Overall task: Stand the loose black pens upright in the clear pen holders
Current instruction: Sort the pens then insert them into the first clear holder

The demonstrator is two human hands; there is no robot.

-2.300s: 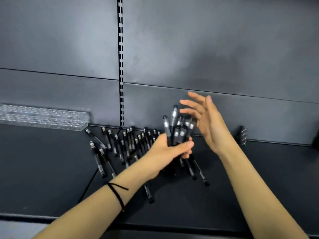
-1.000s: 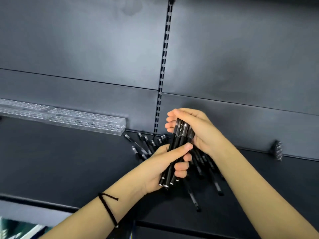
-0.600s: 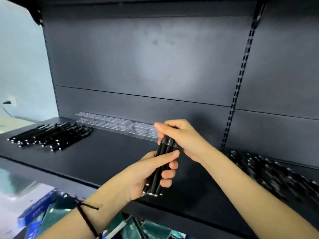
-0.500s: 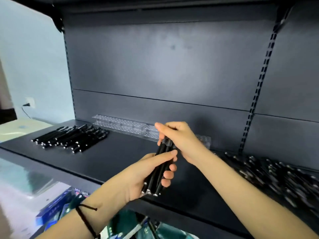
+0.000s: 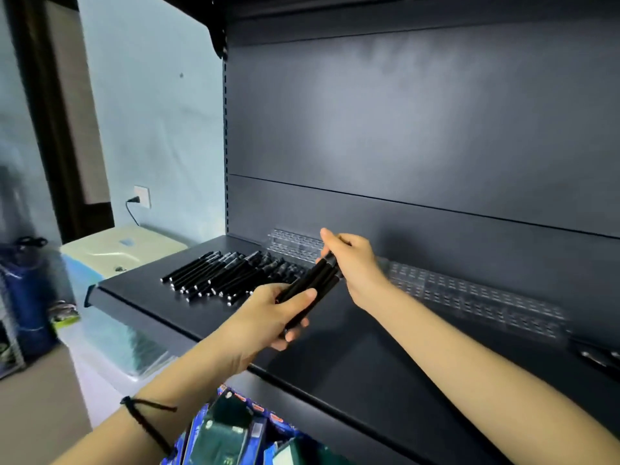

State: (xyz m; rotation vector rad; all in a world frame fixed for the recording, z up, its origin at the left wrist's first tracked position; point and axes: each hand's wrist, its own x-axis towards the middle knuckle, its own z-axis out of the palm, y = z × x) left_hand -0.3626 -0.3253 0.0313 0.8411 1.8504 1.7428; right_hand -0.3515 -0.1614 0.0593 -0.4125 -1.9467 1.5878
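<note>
My left hand (image 5: 273, 313) grips a bundle of black pens (image 5: 313, 285) near its lower end, above the dark shelf (image 5: 362, 360). My right hand (image 5: 352, 263) holds the bundle's upper end, fingers curled over the caps. A row of clear pen holders (image 5: 469, 297) runs along the shelf's back wall, from behind my right hand to the right. To the left, a group of loose black pens (image 5: 221, 275) lies flat on the shelf. A few more pens (image 5: 600, 359) show blurred at the far right edge.
The shelf's left end (image 5: 95, 292) and front edge are near my left forearm. Below the shelf are blue packaged goods (image 5: 228, 431). A pale appliance (image 5: 117, 246) and a wall socket (image 5: 141, 196) stand to the left.
The view has swung left from the pen pile at the right to the shelf's left end. Both hands carried the bundle along, and it now tilts more toward the holders.
</note>
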